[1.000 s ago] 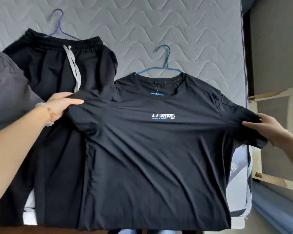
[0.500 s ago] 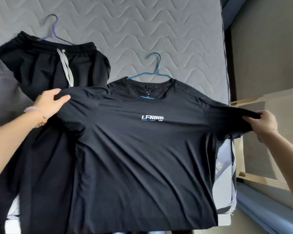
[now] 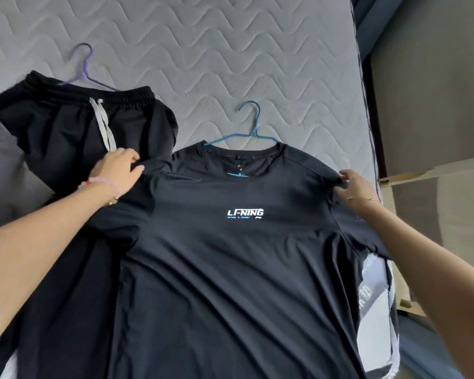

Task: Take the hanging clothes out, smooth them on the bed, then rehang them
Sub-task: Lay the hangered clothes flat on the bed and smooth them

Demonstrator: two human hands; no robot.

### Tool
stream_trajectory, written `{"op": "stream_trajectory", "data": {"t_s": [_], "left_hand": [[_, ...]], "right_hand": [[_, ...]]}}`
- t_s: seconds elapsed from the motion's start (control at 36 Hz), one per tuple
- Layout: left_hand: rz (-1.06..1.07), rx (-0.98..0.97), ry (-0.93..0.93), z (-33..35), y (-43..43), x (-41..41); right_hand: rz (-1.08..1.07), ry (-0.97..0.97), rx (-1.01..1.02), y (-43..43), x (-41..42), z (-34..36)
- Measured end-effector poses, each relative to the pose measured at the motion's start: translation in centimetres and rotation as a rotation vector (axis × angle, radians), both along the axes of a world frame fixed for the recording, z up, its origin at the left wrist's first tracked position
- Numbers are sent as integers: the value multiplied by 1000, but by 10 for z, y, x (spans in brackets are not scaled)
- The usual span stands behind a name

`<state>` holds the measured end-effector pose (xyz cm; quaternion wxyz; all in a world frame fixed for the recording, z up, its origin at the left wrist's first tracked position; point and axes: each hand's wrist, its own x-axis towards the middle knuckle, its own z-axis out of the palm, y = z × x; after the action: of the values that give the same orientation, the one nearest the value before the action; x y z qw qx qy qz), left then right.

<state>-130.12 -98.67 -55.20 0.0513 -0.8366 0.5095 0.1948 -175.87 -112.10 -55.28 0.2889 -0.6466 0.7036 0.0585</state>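
Both hands have moved in from the sleeve ends to the shoulders of the black short-sleeved T-shirt [image 3: 230, 269], which lies flat on the grey quilted bed [image 3: 230, 50] over its blue wire hanger [image 3: 251, 127]. The left hand [image 3: 118, 170] and the right hand [image 3: 353, 190] each have fingers pinched on shoulder fabric. Black drawstring trousers [image 3: 66, 138] lie alongside, left.
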Motion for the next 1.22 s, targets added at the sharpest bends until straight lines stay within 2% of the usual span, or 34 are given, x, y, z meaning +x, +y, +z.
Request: {"op": "stream_trajectory", "data": {"t_s": [0.11,0.22,0.36,0.47,0.53,0.61,0.72,0.81,0.89,1.0,1.08,1.22], "left_hand": [[100,89,179,-20,-26,-24],[210,72,252,-28,-36,-31],[122,122,218,-21,-34,-20],[35,-51,162,-12,-33,-23],[57,-89,236,-12,-38,-29],[32,-37,312,-16,-48,-37],[-179,25,186,-23,-60,-54],[-143,38,45,-31,-68,-66],[-62,61,-15,-35,-79,-71],[-216,153,-63,-34,-91,-67],[-175,23,-31,-28,-104,-60],[95,-171,118,-5,-141,-70]], "right_hand": [[4,-86,-24,-13,27,-19],[-21,37,-112,-27,36,-32],[96,153,-74,-40,37,-35],[115,121,-73,-43,36,-37],[125,109,-81,-43,35,-38],[112,93,-86,-43,34,-38],[69,67,-92,-47,33,-36],[49,60,-95,-50,30,-33],[8,65,-104,-52,26,-33],[-22,54,-121,-56,22,-31],[-54,23,-145,-64,25,-27],[-235,-99,-194,-89,31,-18]]}}
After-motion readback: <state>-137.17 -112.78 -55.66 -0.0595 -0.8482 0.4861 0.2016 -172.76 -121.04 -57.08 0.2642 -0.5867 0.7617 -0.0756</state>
